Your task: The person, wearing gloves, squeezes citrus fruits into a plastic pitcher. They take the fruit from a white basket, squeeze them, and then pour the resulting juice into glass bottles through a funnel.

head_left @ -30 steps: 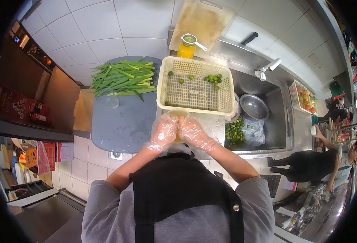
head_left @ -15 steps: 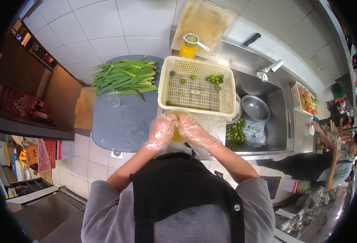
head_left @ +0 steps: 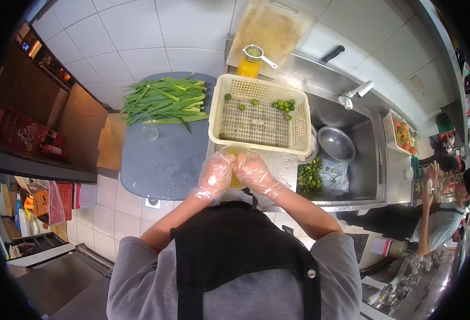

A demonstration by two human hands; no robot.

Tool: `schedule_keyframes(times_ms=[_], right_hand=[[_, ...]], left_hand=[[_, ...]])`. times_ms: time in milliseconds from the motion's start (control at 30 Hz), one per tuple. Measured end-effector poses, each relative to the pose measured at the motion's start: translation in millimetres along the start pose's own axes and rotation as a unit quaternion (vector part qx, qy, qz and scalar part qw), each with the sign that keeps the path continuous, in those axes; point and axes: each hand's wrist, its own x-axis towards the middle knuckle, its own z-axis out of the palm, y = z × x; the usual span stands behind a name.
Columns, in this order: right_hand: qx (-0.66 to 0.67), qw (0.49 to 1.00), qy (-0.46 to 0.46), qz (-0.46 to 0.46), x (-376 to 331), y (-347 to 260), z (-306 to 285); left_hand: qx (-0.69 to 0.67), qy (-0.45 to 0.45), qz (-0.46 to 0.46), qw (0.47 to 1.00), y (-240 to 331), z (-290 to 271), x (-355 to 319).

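Both my hands wear loose clear plastic gloves and meet over a round container of yellow liquid [head_left: 236,182] in front of my apron. My left hand [head_left: 215,173] and my right hand [head_left: 257,175] are closed, fingertips pinched close together above the container. Whatever is between them is hidden by the fingers and wrinkled plastic. Just beyond stands a cream perforated plastic basket [head_left: 264,146], holding several small green limes [head_left: 284,103]. Behind it, a white-handled strainer [head_left: 253,52] with pale bits in it rests on a jar of orange-yellow liquid [head_left: 249,68].
Green leafy stalks [head_left: 165,100] and a clear glass [head_left: 151,131] sit on a grey board [head_left: 160,165] at left. The sink at right holds cut lime pieces [head_left: 310,177], a plastic bag [head_left: 334,175] and a metal bowl [head_left: 337,143]. A co-worker [head_left: 440,224] stands far right.
My hands have shifted slightly but stay closed over the container. At far right, the co-worker's outstretched arm has drawn in toward the body.
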Motion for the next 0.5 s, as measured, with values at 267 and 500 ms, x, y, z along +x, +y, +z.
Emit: schedule_keyframes(times_ms=[267, 500], right_hand=[[0.117, 0.991, -0.038, 0.043, 11, -19, -22], [0.330, 0.921, -0.095, 0.186, 4, -17, -32]], left_hand=[[0.025, 0.014, 0.004, 1.000, 11, -13, 3], [-0.097, 0.009, -0.072, 0.993, -2, -10, 7]])
